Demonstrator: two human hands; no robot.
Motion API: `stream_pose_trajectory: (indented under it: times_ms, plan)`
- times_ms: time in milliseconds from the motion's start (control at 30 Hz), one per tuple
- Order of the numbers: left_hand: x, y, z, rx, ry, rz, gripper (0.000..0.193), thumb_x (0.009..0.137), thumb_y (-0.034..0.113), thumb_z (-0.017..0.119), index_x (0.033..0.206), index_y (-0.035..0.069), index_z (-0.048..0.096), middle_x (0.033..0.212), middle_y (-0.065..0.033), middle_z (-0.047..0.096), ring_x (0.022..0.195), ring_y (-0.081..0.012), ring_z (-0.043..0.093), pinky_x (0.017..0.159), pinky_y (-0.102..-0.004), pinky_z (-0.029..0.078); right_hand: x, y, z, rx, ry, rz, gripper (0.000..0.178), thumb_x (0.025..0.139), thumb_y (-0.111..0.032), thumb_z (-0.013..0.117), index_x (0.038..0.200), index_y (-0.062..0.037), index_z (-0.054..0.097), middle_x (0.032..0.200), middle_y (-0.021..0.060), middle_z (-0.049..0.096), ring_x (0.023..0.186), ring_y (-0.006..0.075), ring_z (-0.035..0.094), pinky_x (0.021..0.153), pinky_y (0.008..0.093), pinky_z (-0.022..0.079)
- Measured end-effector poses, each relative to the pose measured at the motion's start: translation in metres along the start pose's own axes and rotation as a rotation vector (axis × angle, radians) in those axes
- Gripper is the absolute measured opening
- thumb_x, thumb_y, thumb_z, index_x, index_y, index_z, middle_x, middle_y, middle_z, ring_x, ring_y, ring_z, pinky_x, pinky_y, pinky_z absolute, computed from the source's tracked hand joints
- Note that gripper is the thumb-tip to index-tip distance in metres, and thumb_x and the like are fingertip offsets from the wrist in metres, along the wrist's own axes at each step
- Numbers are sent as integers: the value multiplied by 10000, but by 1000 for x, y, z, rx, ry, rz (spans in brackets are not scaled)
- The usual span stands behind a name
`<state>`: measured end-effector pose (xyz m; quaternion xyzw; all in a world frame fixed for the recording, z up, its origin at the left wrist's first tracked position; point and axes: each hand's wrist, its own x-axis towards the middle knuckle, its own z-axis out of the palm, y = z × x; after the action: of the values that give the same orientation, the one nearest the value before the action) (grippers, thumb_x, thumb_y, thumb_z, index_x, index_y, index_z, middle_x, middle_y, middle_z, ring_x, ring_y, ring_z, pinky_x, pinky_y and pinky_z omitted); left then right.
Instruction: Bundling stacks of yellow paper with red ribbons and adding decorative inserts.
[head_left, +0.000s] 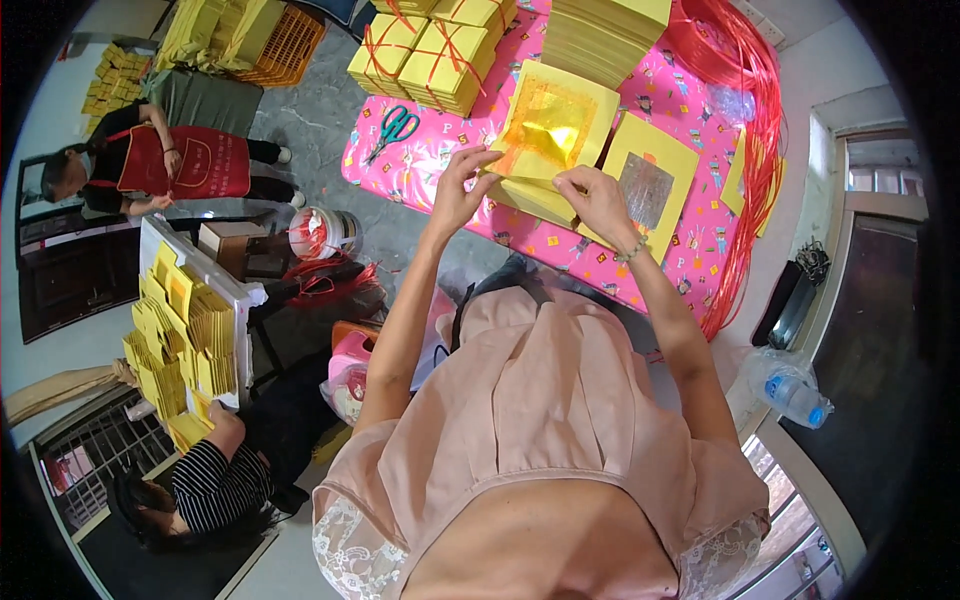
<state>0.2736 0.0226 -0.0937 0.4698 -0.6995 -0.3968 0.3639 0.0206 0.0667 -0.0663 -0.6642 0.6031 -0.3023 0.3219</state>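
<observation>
A stack of yellow paper sheets lies at the near edge of the table, its top sheet bearing a shiny gold foil square. At the stack's left edge is my left hand, thumb and forefinger apart, fingertips touching the sheet's edge. My right hand pinches the near right edge of the top foil sheet, which lifts slightly there. Right of it lies another yellow sheet with a silver foil square, partly behind my right hand.
A pink patterned cloth covers the table. On it are green-handled scissors, bundles tied with red ribbon, a tall yellow paper stack and red plastic strands. Two people work at left near a table of folded yellow paper.
</observation>
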Motion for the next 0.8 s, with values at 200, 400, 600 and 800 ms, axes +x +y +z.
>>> stream_pose_trajectory:
  times_ms: [200, 400, 600, 800]
  plan:
    - [10, -3, -10, 52, -96, 32, 376, 819, 160, 744, 1190, 137, 684, 1258, -123, 592, 1105, -273, 613, 918, -358, 500, 3, -3, -4, 18, -44, 99, 270, 900, -321, 645, 917, -69, 740, 881, 94, 712, 769, 271, 691, 692, 366, 526]
    - [23, 20, -14, 262, -137, 194, 538, 739, 304, 812, 1230, 151, 658, 1310, -134, 574, 1265, -344, 489, 1047, -441, 415, -1, 0, 1, -131, 52, -90, 246, 933, -303, 616, 909, -70, 693, 822, 103, 678, 722, 306, 670, 634, 405, 515]
    - [60, 31, -10, 452, -430, 372, 660, 714, 414, 767, 1288, 128, 607, 1428, -138, 505, 1325, -371, 436, 1094, -474, 373, -3, 2, 2, -243, 78, -259, 158, 936, -212, 626, 928, -61, 674, 801, 112, 663, 692, 310, 655, 604, 392, 505]
    - [83, 26, 0, 524, -788, 308, 650, 778, 343, 698, 1367, 130, 527, 1438, -123, 501, 1276, -360, 485, 1060, -484, 396, 0, 7, 2, -202, 169, -316, 149, 897, -211, 664, 862, -70, 630, 763, 78, 651, 638, 277, 638, 584, 390, 501]
